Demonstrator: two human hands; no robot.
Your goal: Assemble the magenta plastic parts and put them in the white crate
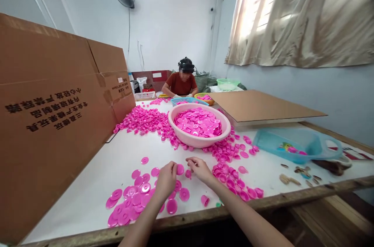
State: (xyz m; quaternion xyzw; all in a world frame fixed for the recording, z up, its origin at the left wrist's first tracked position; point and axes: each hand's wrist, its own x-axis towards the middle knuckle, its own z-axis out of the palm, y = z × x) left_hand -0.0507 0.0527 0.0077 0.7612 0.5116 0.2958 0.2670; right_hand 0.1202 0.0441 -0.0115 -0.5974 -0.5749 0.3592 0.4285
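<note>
My left hand [166,180] rests over a spread of flat pink plastic discs [133,200] near the table's front edge, its fingertips pinching a pink disc [180,169]. My right hand [199,168] is just to its right, fingers curled close to the same disc; whether it grips anything I cannot tell. A small pink cap [188,174] lies between the hands. To the right of my right hand lies a cluster of pink caps [233,180]. A pink basin [199,140] full of discs stands beyond the hands.
A tall brown cardboard box [49,122] walls the left side. Pink caps are heaped behind the basin [144,120]. A blue tray [295,143] and a flat cardboard sheet [260,106] lie at the right. A person [181,81] sits at the far end.
</note>
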